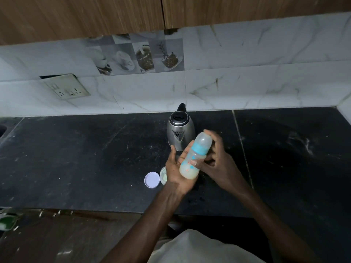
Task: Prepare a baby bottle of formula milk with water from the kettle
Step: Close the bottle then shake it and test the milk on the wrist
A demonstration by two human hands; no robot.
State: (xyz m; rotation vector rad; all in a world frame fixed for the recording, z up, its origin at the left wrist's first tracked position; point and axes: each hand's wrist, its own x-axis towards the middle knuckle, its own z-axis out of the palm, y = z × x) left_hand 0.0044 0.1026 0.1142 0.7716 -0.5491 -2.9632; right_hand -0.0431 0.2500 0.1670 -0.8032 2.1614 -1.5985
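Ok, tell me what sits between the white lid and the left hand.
Head view: a small open container on the counter, right beside the white lid, partly hidden by the left hand.

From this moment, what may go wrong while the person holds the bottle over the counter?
1. The clear baby bottle with blue collar is tilted between both hands, left and right; if the collar is loose, the pale milk may leak.
2. The small open container sits right beside the left wrist, its round white lid off; a bump might spill it.
3. The steel kettle stands just behind the hands and may be knocked.
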